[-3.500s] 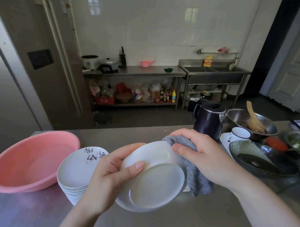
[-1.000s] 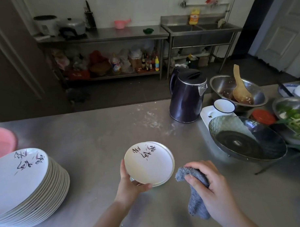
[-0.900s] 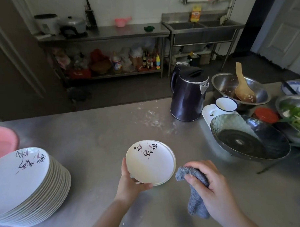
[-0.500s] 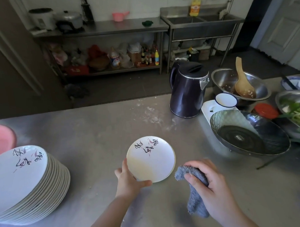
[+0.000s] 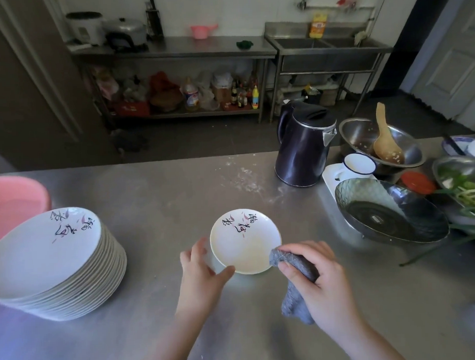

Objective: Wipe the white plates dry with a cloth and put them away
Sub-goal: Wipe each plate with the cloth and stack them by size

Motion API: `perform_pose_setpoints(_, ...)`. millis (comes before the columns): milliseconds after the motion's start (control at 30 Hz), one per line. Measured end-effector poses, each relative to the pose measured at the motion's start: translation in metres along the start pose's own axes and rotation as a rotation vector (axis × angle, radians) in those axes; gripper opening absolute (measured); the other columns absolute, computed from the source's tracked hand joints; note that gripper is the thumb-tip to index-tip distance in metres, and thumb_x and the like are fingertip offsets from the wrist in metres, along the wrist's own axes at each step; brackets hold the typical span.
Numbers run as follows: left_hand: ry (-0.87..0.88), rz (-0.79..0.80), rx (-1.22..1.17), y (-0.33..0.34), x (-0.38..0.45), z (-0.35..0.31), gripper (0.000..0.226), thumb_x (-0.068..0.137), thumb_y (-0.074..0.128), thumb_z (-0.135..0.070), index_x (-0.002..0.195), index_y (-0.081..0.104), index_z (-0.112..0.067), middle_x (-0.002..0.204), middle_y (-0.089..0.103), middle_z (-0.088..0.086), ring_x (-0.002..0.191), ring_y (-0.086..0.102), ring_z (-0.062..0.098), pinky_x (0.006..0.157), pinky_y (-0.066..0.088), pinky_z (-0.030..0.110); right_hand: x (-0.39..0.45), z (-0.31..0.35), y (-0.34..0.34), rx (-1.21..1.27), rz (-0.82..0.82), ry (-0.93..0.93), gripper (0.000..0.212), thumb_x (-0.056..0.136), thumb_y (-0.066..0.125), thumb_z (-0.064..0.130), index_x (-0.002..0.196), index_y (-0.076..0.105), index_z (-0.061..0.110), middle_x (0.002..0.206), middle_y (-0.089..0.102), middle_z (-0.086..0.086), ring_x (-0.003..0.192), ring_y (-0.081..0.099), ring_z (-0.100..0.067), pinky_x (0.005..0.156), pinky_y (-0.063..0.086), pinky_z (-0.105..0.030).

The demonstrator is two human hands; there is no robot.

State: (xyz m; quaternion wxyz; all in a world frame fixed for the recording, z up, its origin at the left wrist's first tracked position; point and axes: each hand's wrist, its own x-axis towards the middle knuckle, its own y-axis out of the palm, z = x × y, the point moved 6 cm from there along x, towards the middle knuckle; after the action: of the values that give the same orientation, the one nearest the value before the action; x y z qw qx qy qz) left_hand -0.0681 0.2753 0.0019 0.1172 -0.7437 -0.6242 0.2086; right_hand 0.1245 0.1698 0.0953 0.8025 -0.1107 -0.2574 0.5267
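Pinching plate point(image 5: 245, 241) rim, counter point(image 5: 161, 198) around.

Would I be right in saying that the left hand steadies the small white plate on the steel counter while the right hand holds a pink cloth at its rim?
Not quite: the cloth is grey, not pink, as the head view shows. The rest stands: the left hand steadies the small white plate on the steel counter, and the right hand holds the cloth at its rim.
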Motion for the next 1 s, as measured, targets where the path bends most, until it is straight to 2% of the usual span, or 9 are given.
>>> perform_pose_setpoints(67, 0.037, -0.021, 0.008, -0.022, -0.014, -0.002, 0.074, 0.080, 0.078, -0.019, 0.141, 0.039, -0.029, 0.116, 0.038, -0.009, 0.067, 0.056, 0.006, 0.062, 0.042, 0.007, -0.003, 0.009, 0.011, -0.013, -0.017, -0.028, 0.020, 0.078, 0.069, 0.027, 0.092, 0.068, 0.042, 0.098, 0.065, 0.019, 0.102, 0.055, -0.011, 0.084, 0.038, -0.011)
perform_pose_setpoints(267, 0.079, -0.169, 0.029, -0.110, -0.045, 0.015, 0.064, 0.078, 0.078, -0.011, 0.131, 0.048, -0.030, 0.111, 0.041, -0.014, 0.067, 0.056, 0.002, 0.068, 0.042, 0.006, -0.013, 0.040, 0.064, 0.000, -0.010, -0.091, 0.019, 0.077, 0.069, 0.032, 0.094, 0.068, 0.041, 0.099, 0.064, 0.023, 0.104, 0.053, -0.005, 0.087, 0.037, -0.010)
perform_pose_setpoints(400, 0.052, -0.291, 0.048, -0.178, -0.058, 0.035, 0.060, 0.079, 0.077, -0.011, 0.132, 0.051, -0.025, 0.116, 0.044, -0.010, 0.069, 0.056, 0.002, 0.067, 0.042, 0.013, -0.017, 0.072, 0.111, -0.022, 0.057, -0.192, 0.019, 0.080, 0.060, 0.046, 0.097, 0.065, 0.048, 0.097, 0.063, 0.026, 0.101, 0.052, -0.001, 0.087, 0.034, -0.007)
perform_pose_setpoints(533, 0.034, -0.410, 0.070, -0.243, -0.065, 0.054, 0.052, 0.083, 0.075, -0.017, 0.128, 0.052, -0.029, 0.115, 0.046, -0.010, 0.071, 0.058, 0.000, 0.066, 0.041, 0.013, -0.021, 0.103, 0.159, -0.010, 0.083, -0.267, 0.018, 0.080, 0.059, 0.044, 0.094, 0.069, 0.040, 0.097, 0.061, 0.025, 0.096, 0.053, -0.004, 0.086, 0.035, -0.008)
perform_pose_setpoints(667, -0.037, -0.524, 0.110, -0.300, -0.054, 0.075, 0.045, 0.085, 0.073, -0.027, 0.127, 0.055, -0.028, 0.118, 0.051, -0.007, 0.081, 0.057, -0.002, 0.067, 0.041, 0.026, -0.024, 0.127, 0.194, 0.011, 0.091, -0.313, 0.018, 0.079, 0.060, 0.043, 0.093, 0.070, 0.039, 0.095, 0.062, 0.024, 0.092, 0.053, -0.004, 0.084, 0.036, -0.008)
perform_pose_setpoints(733, -0.073, -0.524, 0.094, -0.318, -0.040, 0.086, 0.045, 0.085, 0.073, -0.029, 0.126, 0.056, -0.022, 0.122, 0.053, -0.003, 0.093, 0.054, -0.004, 0.073, 0.039, 0.029, -0.025, 0.134, 0.205, 0.007, 0.091, -0.331, 0.020, 0.078, 0.060, 0.045, 0.096, 0.068, 0.040, 0.094, 0.062, 0.024, 0.091, 0.054, -0.004, 0.083, 0.036, -0.008)
perform_pose_setpoints(800, -0.109, -0.499, 0.073, -0.327, -0.026, 0.095, 0.046, 0.084, 0.074, -0.032, 0.125, 0.056, -0.019, 0.124, 0.054, 0.000, 0.106, 0.054, 0.008, 0.079, 0.042, 0.031, -0.026, 0.139, 0.214, 0.002, 0.088, -0.344, 0.023, 0.078, 0.060, 0.046, 0.099, 0.066, 0.041, 0.094, 0.063, 0.024, 0.090, 0.054, -0.003, 0.082, 0.038, -0.009)
perform_pose_setpoints(900, -0.180, -0.473, 0.093, -0.331, -0.012, 0.104, 0.047, 0.084, 0.074, -0.035, 0.121, 0.052, -0.016, 0.119, 0.052, 0.000, 0.099, 0.054, 0.016, 0.078, 0.043, 0.032, -0.026, 0.145, 0.225, -0.012, 0.079, -0.356, 0.025, 0.078, 0.060, 0.053, 0.100, 0.065, 0.043, 0.094, 0.064, 0.023, 0.089, 0.055, -0.001, 0.081, 0.039, -0.010)
perform_pose_setpoints(1000, -0.233, -0.454, 0.129, -0.330, -0.005, 0.114, 0.043, 0.082, 0.074, -0.037, 0.109, 0.046, -0.017, 0.114, 0.051, -0.002, 0.096, 0.054, 0.018, 0.074, 0.041, 0.033, -0.027, 0.148, 0.233, -0.033, 0.074, -0.348, 0.025, 0.076, 0.060, 0.047, 0.100, 0.064, 0.044, 0.094, 0.064, 0.024, 0.090, 0.055, 0.000, 0.081, 0.038, -0.007)
